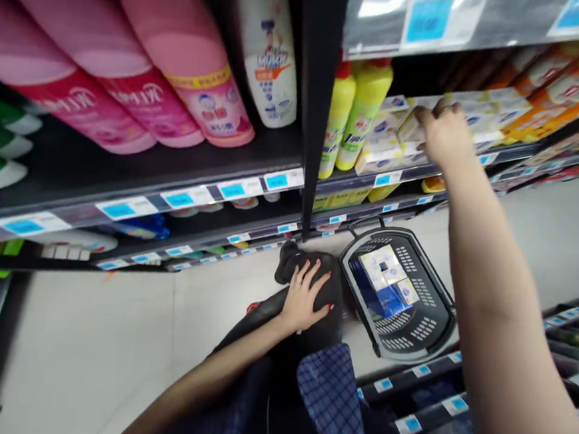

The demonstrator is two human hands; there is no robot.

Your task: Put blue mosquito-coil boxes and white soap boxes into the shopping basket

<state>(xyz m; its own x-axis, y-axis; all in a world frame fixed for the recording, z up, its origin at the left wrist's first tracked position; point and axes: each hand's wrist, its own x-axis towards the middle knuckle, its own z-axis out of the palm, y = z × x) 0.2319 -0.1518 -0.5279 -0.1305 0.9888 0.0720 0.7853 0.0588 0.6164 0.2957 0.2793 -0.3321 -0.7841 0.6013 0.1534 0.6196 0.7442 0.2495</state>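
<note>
My right hand [445, 132] reaches onto a shelf at the upper right. Its fingers are bent round a small white and yellow box [407, 127], which sits slightly tilted among similar boxes [381, 144]; the fingertips are partly hidden. My left hand [306, 297] lies on my dark-clothed knee, fingers spread, holding nothing. On the floor beside that knee is a black and grey shopping basket [432, 345]. Inside it are several white and yellow boxes [383, 264] and a blue package [392, 301].
Yellow bottles [361, 116] stand left of the boxes, and orange packs [553, 107] are to their right. A black shelf upright [318, 112] divides this bay from one with large pink bottles [181, 68]. Another shelf [434, 416] runs close behind the basket.
</note>
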